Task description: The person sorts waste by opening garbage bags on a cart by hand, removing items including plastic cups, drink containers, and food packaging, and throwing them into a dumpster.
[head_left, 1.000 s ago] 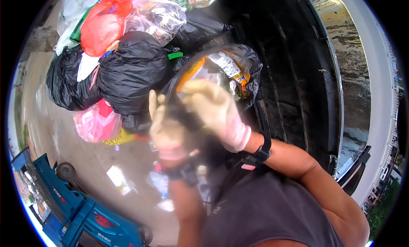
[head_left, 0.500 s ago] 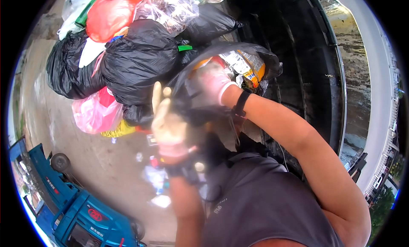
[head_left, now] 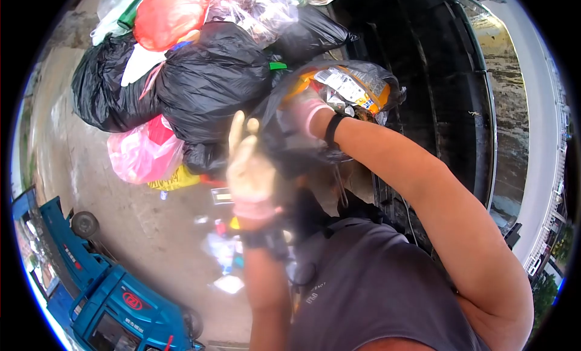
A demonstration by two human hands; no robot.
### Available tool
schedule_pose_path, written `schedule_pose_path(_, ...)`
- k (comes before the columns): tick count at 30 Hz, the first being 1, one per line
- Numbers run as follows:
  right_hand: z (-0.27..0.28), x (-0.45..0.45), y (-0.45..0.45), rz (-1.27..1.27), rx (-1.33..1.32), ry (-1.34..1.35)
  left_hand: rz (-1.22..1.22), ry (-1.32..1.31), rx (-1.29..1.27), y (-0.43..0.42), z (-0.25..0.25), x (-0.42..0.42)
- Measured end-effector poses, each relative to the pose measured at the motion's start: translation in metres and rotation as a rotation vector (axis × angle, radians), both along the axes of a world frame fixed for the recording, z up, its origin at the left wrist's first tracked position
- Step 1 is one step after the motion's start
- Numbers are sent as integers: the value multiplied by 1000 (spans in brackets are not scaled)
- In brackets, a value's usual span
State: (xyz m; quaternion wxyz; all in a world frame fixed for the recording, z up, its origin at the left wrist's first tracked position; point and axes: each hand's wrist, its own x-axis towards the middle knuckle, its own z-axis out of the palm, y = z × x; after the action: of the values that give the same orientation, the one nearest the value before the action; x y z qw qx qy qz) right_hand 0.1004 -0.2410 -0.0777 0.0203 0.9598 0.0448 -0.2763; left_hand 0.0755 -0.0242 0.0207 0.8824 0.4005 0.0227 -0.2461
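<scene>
An open black bag (head_left: 284, 133) hangs in front of me, with orange-and-white packaging (head_left: 342, 84) and other rubbish showing in its mouth. My left hand (head_left: 251, 169), in a pale glove with a pink cuff, is closed on the bag's near left edge; one or two fingers stick out upward. Inside the bag's mouth is my right hand (head_left: 305, 112), gloved too. Its fingers are hidden by the bag and blur, so what they hold cannot be seen.
Full black bags (head_left: 212, 78) are piled at the left, with a red bag (head_left: 169, 18) above and a pink bag (head_left: 145, 154) below. A dark ribbed container wall (head_left: 448, 109) stands at the right. Litter (head_left: 227, 254) lies on the ground; a blue vehicle (head_left: 133, 314) is at the lower left.
My right hand has moved from over the bag's rim down into its mouth. The bag and my left hand have shifted slightly right in view, and the bag's opening sits wider.
</scene>
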Motion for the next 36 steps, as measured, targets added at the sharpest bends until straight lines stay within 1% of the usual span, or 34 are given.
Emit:
schedule_pose_path(1,8,1,-1,-5,-30,54,-20,38,-47,-1,5,0)
schedule_pose_path(2,16,3,-2,-14,8,77,-39,76,-93,-1,11,1)
schedule_pose_path(4,13,7,-7,-33,86,121,-112,210,-261,1,21,4)
schedule_pose_path(7,-3,-2,-7,-66,136,41,-88,179,-268,0,24,0)
schedule_pose_path(8,-9,-2,-8,-63,127,85,-60,156,-201,-1,21,-1)
schedule_pose_path(9,2,0,-6,-59,118,128,-31,132,-133,-1,16,-3)
schedule_pose_path(10,8,1,-4,-56,111,173,-34,126,-126,0,16,-4)
schedule_pose_path(11,16,1,-8,46,118,156,-37,119,-119,1,17,-4)
schedule_pose_path(13,22,-1,-22,247,127,123,-108,138,-234,1,25,-4)
schedule_pose_path(16,28,-6,-24,30,260,173,-83,179,-285,2,22,-3)
schedule_pose_path(17,30,-9,-24,7,295,134,-102,103,-283,3,22,-3)
schedule_pose_path(18,31,-15,-24,-17,331,96,-91,106,-274,2,24,-2)
schedule_pose_path(20,52,-22,-19,-67,380,58,-72,114,-253,1,27,0)
schedule_pose_path(21,86,-21,-17,-92,394,58,-77,112,-277,1,27,0)
schedule_pose_path(22,105,-23,-14,-118,409,59,-45,89,-214,1,25,-1)
schedule_pose_path(23,102,-29,-16,-126,457,-44,-12,65,-152,2,20,-3)
schedule_pose_path(25,122,-45,-21,-151,449,-215,33,25,-72,1,12,-4)
schedule_pose_path(26,151,-53,-20,-170,393,-282,44,11,-53,0,9,-4)
schedule_pose_path(27,164,-62,-19,-229,395,-312,22,5,-75,-2,11,-3)
schedule_pose_path(29,150,-79,-33,-311,638,-365,-52,-2,-162,-6,23,-1)
schedule_pose_path(30,154,-82,-37,-349,761,-391,-103,-3,-226,-8,29,0)
schedule_pose_path(31,160,-86,-45,-367,828,-293,-92,53,-222,-9,29,2)
schedule_pose_path(33,174,-98,-46,-446,917,-393,-73,169,-212,-13,31,3)
schedule_pose_path(34,176,-103,-47,-489,961,-443,-70,151,-214,-16,33,3)
schedule_pose_path(35,174,-106,-49,-488,914,-496,-70,134,-216,-20,37,2)
schedule_pose_path(36,177,-109,-50,-482,937,-540,-70,118,-218,-23,39,1)
